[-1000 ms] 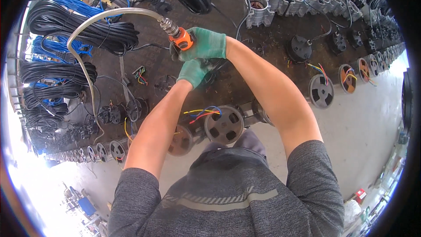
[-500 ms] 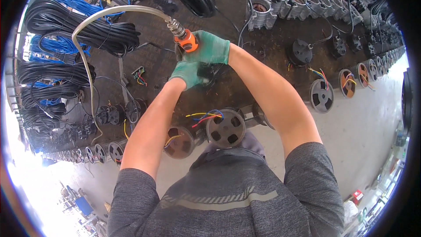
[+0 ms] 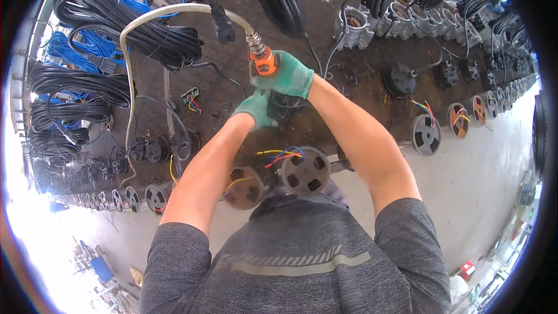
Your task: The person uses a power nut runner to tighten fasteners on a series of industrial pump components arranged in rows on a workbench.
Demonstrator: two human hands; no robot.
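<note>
My right hand (image 3: 290,77), in a green work glove, is wrapped round an orange air-powered driver (image 3: 264,64). A metal coupling joins the driver's top to a pale air hose (image 3: 168,10) that curves off to the left. Just below, my left hand (image 3: 257,109), gloved the same way, is closed on the near left side of a black round housing part (image 3: 286,104). The driver's lower end is hidden behind my right hand, so I cannot tell whether its tip touches the part.
Coils of black cable (image 3: 116,17) lie at the left. Grey metal motor housings (image 3: 353,28) stand at the far right. Slotted round discs with coloured wires, one a grey disc (image 3: 306,171), line the table's near edge. A small circuit board (image 3: 190,95) lies left of my hands.
The whole view has shifted, so the table and hands appear further right and lower. Both hands keep their grips, and more of the black part shows beneath my right hand.
</note>
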